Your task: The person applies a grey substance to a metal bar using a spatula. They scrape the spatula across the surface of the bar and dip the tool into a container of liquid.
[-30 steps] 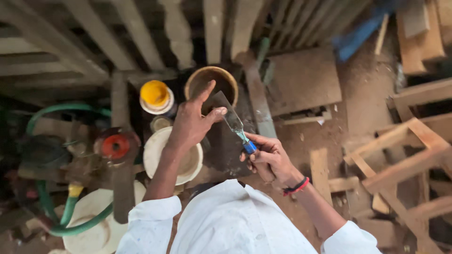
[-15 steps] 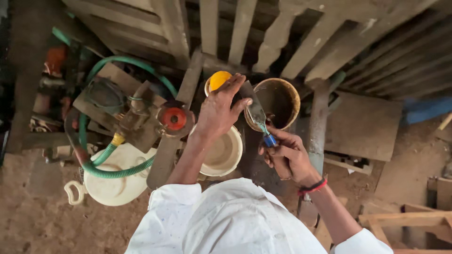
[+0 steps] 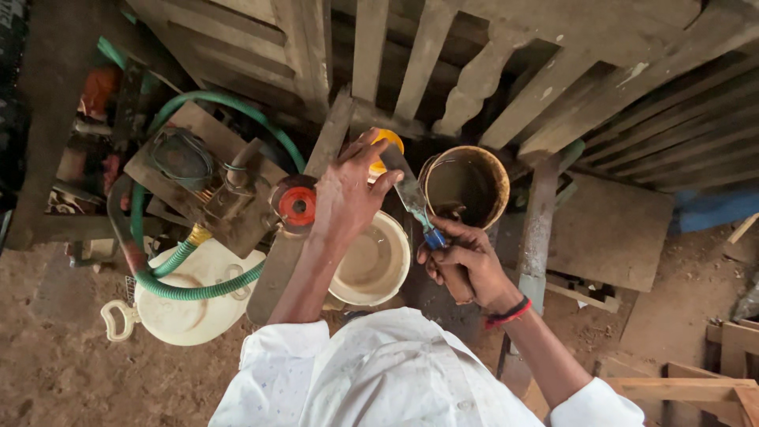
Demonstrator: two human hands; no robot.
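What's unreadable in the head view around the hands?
- Yellow-lidded container: mostly hidden behind the left hand.
- Scraper handle: buried in the right hand; the grip itself is unseen.
- Brown tin: contents too dark to tell.
- White bowl: near edge covered by the forearm.

The scene is seen from a single camera worn on the head, pointed steeply downward over the white-shirted chest, which fills the bottom edge. The left hand (image 3: 345,194) and right hand (image 3: 458,257) are caught close, near the middle of the frame, at arm's length below the lens. Wooden slats (image 3: 474,71) are taken in along the top, dirt floor (image 3: 55,372) at the lower left. No second view is provided, so nothing is shared.
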